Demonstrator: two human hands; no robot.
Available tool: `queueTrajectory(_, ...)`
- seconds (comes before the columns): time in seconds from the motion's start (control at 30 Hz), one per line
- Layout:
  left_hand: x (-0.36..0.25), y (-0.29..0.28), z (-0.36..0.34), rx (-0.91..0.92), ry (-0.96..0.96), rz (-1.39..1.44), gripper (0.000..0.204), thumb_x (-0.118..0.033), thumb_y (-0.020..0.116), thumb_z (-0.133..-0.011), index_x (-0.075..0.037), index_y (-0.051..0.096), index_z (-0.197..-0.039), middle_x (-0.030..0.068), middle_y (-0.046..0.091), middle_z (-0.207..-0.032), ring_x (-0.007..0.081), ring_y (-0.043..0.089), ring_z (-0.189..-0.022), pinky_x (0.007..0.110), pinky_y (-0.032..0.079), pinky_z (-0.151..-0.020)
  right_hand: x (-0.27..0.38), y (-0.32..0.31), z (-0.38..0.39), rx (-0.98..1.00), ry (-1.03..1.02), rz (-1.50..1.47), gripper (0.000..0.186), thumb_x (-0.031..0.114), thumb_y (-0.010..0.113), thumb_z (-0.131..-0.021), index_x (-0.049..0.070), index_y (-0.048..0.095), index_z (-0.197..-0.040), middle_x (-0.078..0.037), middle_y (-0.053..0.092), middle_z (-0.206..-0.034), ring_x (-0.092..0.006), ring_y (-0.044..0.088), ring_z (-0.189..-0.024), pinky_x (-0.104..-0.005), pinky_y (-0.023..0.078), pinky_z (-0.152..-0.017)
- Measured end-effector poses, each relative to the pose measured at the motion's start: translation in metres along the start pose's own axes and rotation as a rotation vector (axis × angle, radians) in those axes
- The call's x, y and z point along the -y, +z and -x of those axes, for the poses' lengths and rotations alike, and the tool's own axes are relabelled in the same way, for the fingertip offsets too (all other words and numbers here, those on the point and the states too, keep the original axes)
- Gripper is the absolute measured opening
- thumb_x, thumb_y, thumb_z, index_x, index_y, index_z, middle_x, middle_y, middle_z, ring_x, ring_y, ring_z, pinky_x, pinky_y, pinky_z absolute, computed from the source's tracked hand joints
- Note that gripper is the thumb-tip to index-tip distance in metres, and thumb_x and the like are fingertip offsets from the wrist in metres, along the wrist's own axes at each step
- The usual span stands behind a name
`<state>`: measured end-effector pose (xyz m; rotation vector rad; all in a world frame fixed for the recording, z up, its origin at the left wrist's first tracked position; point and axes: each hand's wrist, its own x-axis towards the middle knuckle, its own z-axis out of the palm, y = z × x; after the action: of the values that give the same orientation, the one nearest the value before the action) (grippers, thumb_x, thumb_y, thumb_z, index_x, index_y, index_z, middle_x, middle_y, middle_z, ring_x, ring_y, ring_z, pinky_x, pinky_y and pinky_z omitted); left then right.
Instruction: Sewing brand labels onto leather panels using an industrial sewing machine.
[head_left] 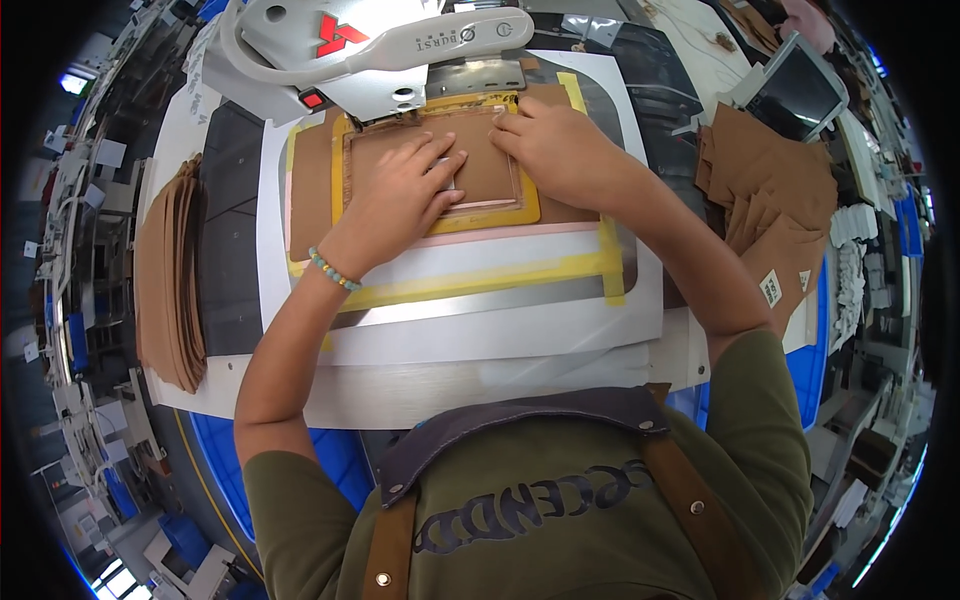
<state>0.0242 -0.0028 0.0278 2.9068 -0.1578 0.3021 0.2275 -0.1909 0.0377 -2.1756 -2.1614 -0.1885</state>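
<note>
A yellow template frame (533, 190) lies over brown fabric (312, 175) on a taped white sheet (460, 338), under a white machine head (370, 90). My left hand (395, 190), bracelet at its wrist, rests palm down inside the frame, fingers apart on brown fabric, partly over a small pale piece (449, 180). My right hand (555, 155) is at the frame's upper right corner, fingers bent and drawn together at a thin pale edge; what they grip, if anything, is hidden.
A tall stack of brown pieces (165, 275) stands at the left; loose brown pieces (765, 190) pile at the right beside a screen (790, 85). Blue bins (215, 450) sit below the table edge (400, 395). A grey cable arm (470, 30) crosses the machine.
</note>
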Motion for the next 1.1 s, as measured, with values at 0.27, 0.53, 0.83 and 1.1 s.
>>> queueTrajectory(0.27,0.008,-0.003,0.003,-0.007,-0.031,-0.01,0.046,-0.025,0.067,-0.104,-0.004,0.063,-0.145,0.016,0.055,-0.157,0.0385,0.051,-0.144,0.048,0.042,-0.119,0.007,0.003,-0.019,-0.091,-0.052,-0.039,0.042,0.006,0.073,-0.083,0.003,0.074,-0.125,-0.006,0.073,-0.129,-0.0253,0.065,-0.114,-0.0341,0.059,-0.093)
queueTrajectory(0.53,0.016,-0.004,0.008,-0.059,-0.042,0.056,0.041,-0.02,0.064,-0.106,-0.002,0.065,-0.142,0.0171,0.059,-0.152,0.038,0.055,-0.14,0.046,0.044,-0.118,0.019,0.012,-0.035,-0.068,-0.054,-0.049,0.042,0.007,0.067,-0.089,0.004,0.072,-0.13,-0.006,0.071,-0.135,-0.0256,0.065,-0.114,-0.0357,0.058,-0.095)
queueTrajectory(0.83,0.025,-0.004,0.007,-0.106,-0.031,0.021,0.039,-0.012,0.065,-0.103,0.002,0.064,-0.139,0.0167,0.063,-0.146,0.0372,0.057,-0.134,0.045,0.047,-0.115,0.014,-0.002,-0.013,-0.126,-0.108,-0.051,0.036,0.01,0.071,-0.088,0.008,0.075,-0.123,0.0,0.072,-0.121,-0.021,0.061,-0.121,-0.0365,0.05,-0.095)
queueTrajectory(1.1,0.039,-0.021,0.031,-0.097,-0.091,-0.023,0.039,-0.008,0.064,-0.101,-0.001,0.064,-0.14,0.0147,0.063,-0.147,0.0362,0.057,-0.135,0.044,0.047,-0.115,0.006,-0.006,0.004,-0.133,-0.102,-0.13,0.032,0.01,0.071,-0.09,0.007,0.075,-0.121,-0.001,0.073,-0.121,-0.0232,0.064,-0.117,-0.0378,0.052,-0.098)
